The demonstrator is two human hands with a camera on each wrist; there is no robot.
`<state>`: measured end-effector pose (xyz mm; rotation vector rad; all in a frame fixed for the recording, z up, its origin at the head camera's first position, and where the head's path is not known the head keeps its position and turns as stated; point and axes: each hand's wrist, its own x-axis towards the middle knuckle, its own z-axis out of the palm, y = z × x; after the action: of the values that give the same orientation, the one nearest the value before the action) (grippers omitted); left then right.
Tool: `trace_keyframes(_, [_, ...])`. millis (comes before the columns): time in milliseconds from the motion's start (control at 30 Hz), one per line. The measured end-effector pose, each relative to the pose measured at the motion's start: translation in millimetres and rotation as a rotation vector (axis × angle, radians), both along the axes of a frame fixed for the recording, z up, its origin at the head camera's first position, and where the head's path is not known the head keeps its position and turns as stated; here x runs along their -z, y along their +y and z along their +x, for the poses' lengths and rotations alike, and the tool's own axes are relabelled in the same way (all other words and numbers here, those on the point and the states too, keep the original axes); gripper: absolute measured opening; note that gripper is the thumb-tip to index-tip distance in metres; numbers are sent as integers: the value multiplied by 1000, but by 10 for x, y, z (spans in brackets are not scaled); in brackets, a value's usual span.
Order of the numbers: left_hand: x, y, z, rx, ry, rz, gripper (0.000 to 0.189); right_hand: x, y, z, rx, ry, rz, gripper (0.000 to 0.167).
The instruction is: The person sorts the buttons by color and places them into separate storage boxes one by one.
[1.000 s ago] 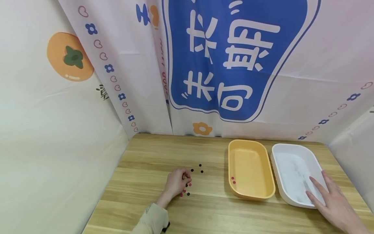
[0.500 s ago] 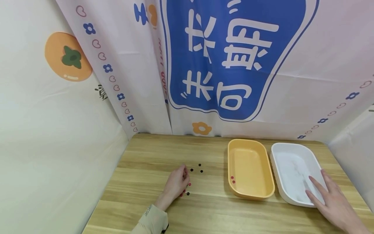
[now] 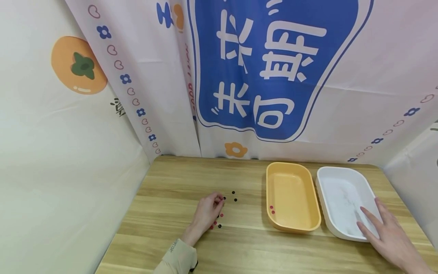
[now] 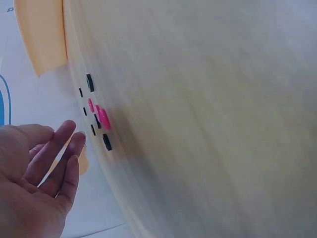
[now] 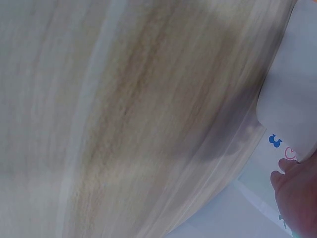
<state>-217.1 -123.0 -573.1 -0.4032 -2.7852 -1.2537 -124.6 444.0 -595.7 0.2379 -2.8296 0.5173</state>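
My left hand (image 3: 205,213) hovers low over a loose cluster of small discs, palm down with relaxed fingers. Its fingertips overlap a black disc (image 3: 224,198) in the head view. In the left wrist view no disc shows between the thumb and fingers (image 4: 72,144). Pink discs (image 3: 221,215) and other black discs (image 3: 219,226) lie by the hand's right side; part of the cluster is hidden beneath it. My right hand (image 3: 390,236) rests at the white tray's (image 3: 349,239) near right corner, fingers spread over the rim. The yellow tray (image 3: 293,229) holds two pink discs (image 3: 272,212).
Both trays stand side by side on the right of the wooden table (image 3: 253,251). Two black discs (image 3: 235,199) lie beyond the left hand. A printed curtain (image 3: 167,95) hangs along the table's back edge.
My left hand's fingers drew together, then spread slightly, and the fingertips have shifted a little away from me to the nearest upper black disc. My right hand and both trays have stayed put.
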Motion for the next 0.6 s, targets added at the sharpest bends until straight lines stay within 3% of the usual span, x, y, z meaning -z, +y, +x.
trace_keyframes(300, [-36, 65, 14, 31, -56, 103, 22, 19, 6, 1, -7, 14, 0, 55])
trace_keyframes(600, [-109, 162, -4, 37, -22, 132, 20, 19, 7, -2, 0, 5, 1, 56])
